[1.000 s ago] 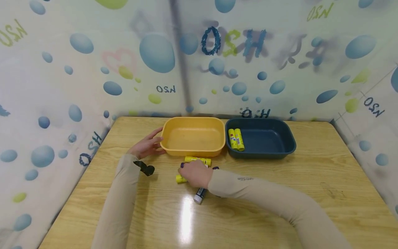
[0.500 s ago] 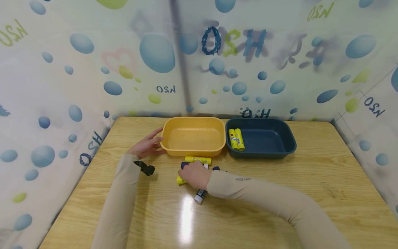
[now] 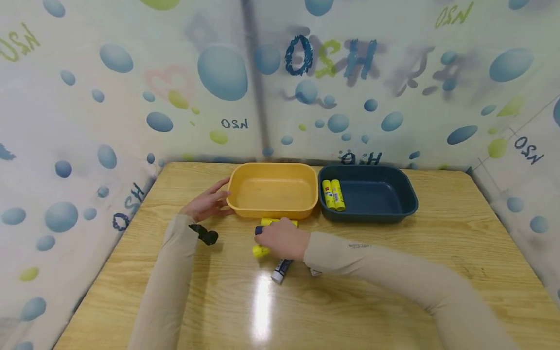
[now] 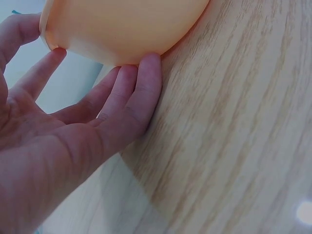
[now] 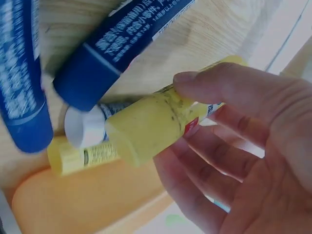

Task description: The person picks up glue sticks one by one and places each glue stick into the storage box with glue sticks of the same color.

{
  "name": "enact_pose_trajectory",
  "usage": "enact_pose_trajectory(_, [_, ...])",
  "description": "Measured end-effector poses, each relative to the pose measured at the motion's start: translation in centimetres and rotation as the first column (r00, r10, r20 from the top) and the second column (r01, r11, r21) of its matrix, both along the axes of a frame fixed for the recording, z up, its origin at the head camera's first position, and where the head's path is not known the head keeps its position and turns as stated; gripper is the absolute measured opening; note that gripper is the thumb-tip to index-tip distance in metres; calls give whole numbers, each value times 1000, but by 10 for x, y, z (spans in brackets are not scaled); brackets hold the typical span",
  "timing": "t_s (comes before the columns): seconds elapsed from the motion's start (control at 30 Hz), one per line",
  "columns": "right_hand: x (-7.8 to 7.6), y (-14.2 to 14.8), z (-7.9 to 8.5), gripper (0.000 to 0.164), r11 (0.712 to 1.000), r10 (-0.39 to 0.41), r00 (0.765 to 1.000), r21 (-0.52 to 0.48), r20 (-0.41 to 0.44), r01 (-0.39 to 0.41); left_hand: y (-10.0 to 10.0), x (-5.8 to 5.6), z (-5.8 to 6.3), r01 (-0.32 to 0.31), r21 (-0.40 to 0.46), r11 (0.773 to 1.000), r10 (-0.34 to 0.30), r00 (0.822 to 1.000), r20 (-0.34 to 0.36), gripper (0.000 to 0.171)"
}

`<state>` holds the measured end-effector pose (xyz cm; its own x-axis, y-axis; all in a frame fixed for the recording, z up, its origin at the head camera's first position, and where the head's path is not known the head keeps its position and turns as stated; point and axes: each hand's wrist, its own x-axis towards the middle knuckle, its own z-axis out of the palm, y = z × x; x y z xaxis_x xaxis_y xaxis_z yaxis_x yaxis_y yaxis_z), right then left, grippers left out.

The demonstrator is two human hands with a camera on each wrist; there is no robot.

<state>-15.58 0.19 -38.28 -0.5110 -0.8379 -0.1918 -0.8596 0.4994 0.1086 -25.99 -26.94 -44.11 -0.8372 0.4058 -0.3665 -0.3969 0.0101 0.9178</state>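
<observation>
My right hand [image 3: 282, 238] lies over a cluster of glue sticks just in front of the orange bin [image 3: 272, 210]. In the right wrist view its thumb and fingers [image 5: 195, 117] pinch a yellow glue stick [image 5: 151, 126], whose end shows at the hand's left [image 3: 261, 251]. Two blue glue sticks [image 5: 122, 44] lie beside it on the table, one poking out below the hand [image 3: 281, 270]. Another yellow stick [image 3: 280, 222] lies against the bin. My left hand [image 3: 205, 204] touches the bin's left wall [image 4: 122, 24] with straight fingers [image 4: 148, 73].
A dark blue bin [image 3: 393, 211] stands right of the orange one and holds two yellow glue sticks [image 3: 332, 194]. The orange bin's inside is bare. Patterned walls close in the wooden table [image 3: 393, 291] on three sides. A small white cap [image 3: 315, 272] lies under my right forearm.
My right hand has shifted a little right and toward the orange bin with the yellow stick. The left hand has stayed on the bin.
</observation>
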Motion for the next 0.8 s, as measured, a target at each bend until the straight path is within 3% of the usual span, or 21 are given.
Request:
enact_pose_trajectory(0.17, [-1, 14, 8, 15, 998, 27, 1000, -60, -3, -27, 1, -2, 0, -5, 9, 1000, 4, 1000, 7, 63])
enact_pose_trajectory(0.6, [0, 47, 21, 16, 999, 29, 999, -22, 45, -28, 3, -2, 0, -2, 6, 1000, 2, 1000, 1, 63])
enact_pose_trajectory(0.8, [-3, 64, 27, 17, 998, 64, 998, -24, -11, -65, 1, 0, 0, -3, 17, 1000, 3, 1000, 4, 63])
